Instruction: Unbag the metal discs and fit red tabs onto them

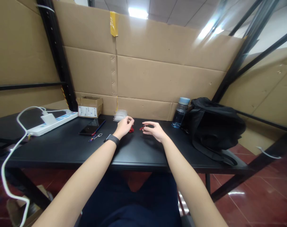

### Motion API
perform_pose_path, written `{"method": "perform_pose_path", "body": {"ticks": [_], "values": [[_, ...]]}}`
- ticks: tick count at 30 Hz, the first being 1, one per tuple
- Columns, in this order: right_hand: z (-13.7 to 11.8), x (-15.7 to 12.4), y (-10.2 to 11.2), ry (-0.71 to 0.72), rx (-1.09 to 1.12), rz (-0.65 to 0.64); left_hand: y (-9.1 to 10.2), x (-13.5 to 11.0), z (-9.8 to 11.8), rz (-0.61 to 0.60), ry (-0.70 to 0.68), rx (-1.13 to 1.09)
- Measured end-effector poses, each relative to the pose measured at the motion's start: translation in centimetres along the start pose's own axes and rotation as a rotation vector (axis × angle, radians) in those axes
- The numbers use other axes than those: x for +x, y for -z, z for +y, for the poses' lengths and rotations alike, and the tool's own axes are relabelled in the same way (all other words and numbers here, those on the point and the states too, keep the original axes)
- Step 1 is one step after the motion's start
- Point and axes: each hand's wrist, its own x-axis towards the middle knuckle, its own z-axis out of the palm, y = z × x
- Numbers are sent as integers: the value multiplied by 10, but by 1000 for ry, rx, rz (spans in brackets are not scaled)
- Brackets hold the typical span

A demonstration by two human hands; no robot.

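Red small pieces sit pinched in both hands over the black table (pixel 63 148): left hand (pixel 125 125) fingers curled onto one red piece (pixel 131 129), right hand (pixel 154 130) fingertips closed on another red bit (pixel 142 128).

I see both hands meeting mid-counter (pixel 63 148), the left hand (pixel 125 125) just left of the right hand (pixel 155 130). A phone (pixel 89 130) and pen (pixel 98 127) lie to their left, a power strip (pixel 52 124) farther left. A small box (pixel 90 107) sits behind the phone. A bottle (pixel 180 113) and bag (pixel 214 126) stand right.
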Motion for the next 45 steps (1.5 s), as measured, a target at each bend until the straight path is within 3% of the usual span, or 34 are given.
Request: {"method": "perform_pose_path", "body": {"ticks": [5, 8, 15, 21, 25, 30, 34, 40, 45], "values": [[4, 0, 5, 28, -133, -14, 19, 13, -27, 123, 187, 30], [5, 2, 9, 47, -175, -51, 22, 14, -33, 143, 220, 26], [3, 4, 18, 284, -607, -149, 18, 10, -28, 73, 223, 143], [3, 6, 19, 320, -687, -48, 19, 7, -32, 49, 218, 411], [4, 7, 20, 319, -715, -14, 18, 5, -41, -31, 247, 602], [8, 10, 23, 314, -699, -10, 20, 4, -46, -179, 206, 656], [10, 10, 23, 316, -676, -8, 21, 4, -46, -219, 160, 684], [11, 10, 24, 306, -678, 1, 23, 0, -39, -76, 129, 689], [9, 9, 26, 309, -658, 39, 32, -1, -18, 169, 8, 667]]}}
